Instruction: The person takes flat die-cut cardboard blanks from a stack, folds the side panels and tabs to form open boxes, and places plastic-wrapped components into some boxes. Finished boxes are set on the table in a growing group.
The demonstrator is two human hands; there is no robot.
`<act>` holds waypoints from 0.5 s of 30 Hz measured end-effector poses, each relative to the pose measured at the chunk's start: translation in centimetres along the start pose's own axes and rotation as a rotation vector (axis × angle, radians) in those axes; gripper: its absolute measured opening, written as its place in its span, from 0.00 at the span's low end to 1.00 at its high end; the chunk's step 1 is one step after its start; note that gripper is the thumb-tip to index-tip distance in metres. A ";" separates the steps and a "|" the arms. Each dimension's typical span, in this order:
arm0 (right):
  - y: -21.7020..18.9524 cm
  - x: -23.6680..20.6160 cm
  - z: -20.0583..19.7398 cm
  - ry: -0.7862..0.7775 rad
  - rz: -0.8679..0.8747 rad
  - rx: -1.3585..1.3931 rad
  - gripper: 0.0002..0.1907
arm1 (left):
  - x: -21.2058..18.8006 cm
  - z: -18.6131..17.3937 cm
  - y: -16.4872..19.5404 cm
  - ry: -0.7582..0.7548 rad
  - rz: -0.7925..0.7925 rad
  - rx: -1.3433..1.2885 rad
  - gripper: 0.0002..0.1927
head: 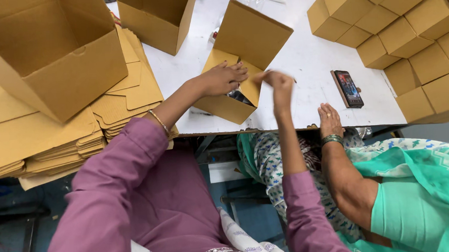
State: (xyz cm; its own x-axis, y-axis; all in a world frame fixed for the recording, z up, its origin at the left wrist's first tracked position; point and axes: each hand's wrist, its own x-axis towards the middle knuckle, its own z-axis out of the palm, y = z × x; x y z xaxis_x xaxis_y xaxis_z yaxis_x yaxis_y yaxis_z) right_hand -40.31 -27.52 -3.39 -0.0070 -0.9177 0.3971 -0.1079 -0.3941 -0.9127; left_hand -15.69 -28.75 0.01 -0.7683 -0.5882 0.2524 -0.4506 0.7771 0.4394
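We rested our left hand [224, 78] flat, grip released, on the small open brown cardboard box [241, 62] at the white bench's [309, 69] near edge; our right hand [279, 86] pinched its flap. A co-worker's hand [329, 120] lay beside us.

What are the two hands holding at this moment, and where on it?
The left hand presses on a side flap of the small open cardboard box. The right hand pinches at its front flap; the motion blur hides the exact grip.

White table [309, 63], blue floor [3, 243] beneath, bright even light
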 end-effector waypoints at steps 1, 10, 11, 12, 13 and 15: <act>-0.8 0.9 -0.3 0.106 -0.082 -0.081 0.15 | -0.2 0.0 -0.2 -0.003 0.000 0.012 0.27; -5.8 2.7 2.1 -0.125 -0.117 -0.021 0.17 | -2.0 1.3 0.7 0.242 -0.126 0.059 0.25; -5.7 1.6 2.6 -0.134 -0.107 -0.055 0.15 | -2.9 1.6 0.7 0.297 -0.174 0.018 0.25; -5.5 0.1 3.1 -0.144 -0.101 -0.090 0.14 | -3.5 1.7 0.5 0.355 -0.221 -0.021 0.25; -5.6 -1.1 3.4 -0.157 -0.097 -0.127 0.13 | -4.1 1.5 0.1 0.385 -0.195 -0.355 0.26; -6.0 -2.9 3.6 -0.256 -0.208 -0.294 0.16 | -5.1 1.1 -1.0 0.422 -0.129 -1.025 0.27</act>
State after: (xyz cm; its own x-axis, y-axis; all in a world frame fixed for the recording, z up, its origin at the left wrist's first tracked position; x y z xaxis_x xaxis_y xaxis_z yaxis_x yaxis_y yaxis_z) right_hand -36.08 -22.61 0.61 0.2877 -0.8173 0.4992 -0.3598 -0.5753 -0.7346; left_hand -11.87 -26.28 -2.68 -0.4394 -0.8311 0.3408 0.2223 0.2670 0.9377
